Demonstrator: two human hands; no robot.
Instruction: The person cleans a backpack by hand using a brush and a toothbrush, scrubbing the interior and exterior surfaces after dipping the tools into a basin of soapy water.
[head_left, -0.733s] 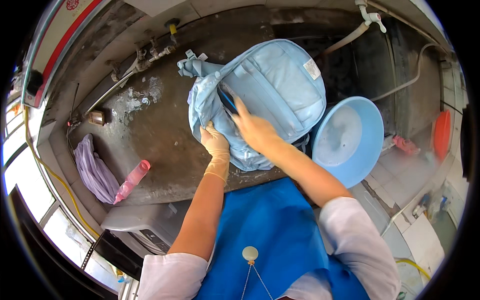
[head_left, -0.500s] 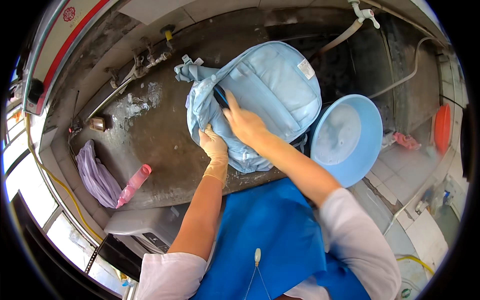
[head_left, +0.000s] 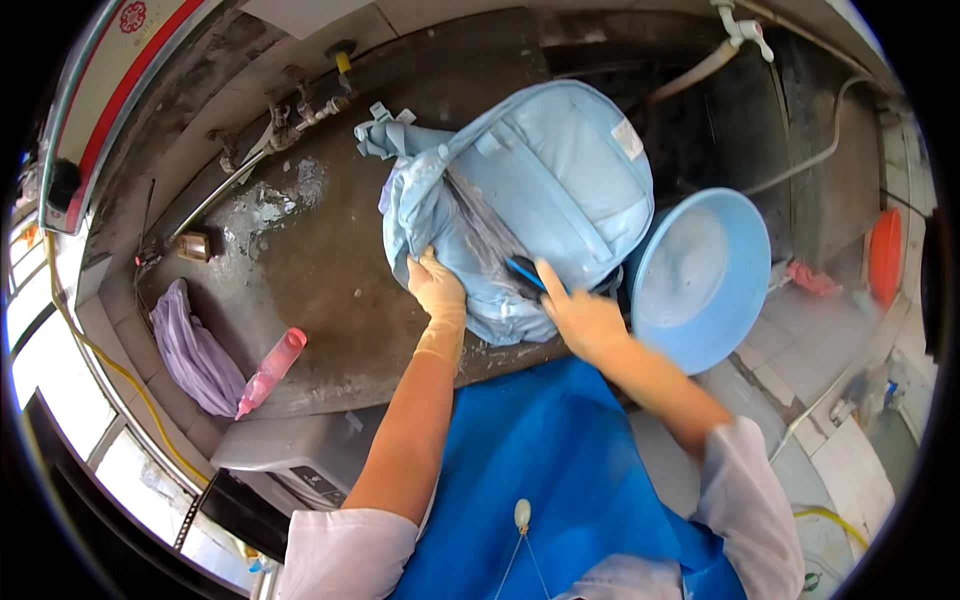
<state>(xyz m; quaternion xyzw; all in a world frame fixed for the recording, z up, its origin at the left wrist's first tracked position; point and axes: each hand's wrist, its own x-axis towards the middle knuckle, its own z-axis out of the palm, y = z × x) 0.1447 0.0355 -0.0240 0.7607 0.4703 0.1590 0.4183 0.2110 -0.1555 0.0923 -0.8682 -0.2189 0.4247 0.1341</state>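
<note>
A light blue backpack [head_left: 560,170] lies on the dark counter, its left part bunched and wet-looking. My left hand [head_left: 438,285], in a pale yellow glove, pinches the fabric at the bag's lower left edge. In my bare right hand [head_left: 588,318] is a brush [head_left: 524,274] with a black and blue body, its underside hidden against the bag. The brush rests on the lower part of the bag, at the end of a darker, wet strip [head_left: 475,215] running up to the left. My right index finger lies along the brush.
A light blue basin [head_left: 752,270] with whitish suds stands right of the bag. On the left are a pink squeeze bottle [head_left: 272,372], a lilac cloth [head_left: 192,355] and a small brown bottle [head_left: 196,246]. A white tap [head_left: 742,32] with a hose is at the back; a red basin [head_left: 884,260] is far right.
My right hand has drawn the brush from the bag's upper left down and to the right, uncovering the dark wet strip. My left hand keeps its hold, and the bag has shifted slightly right.
</note>
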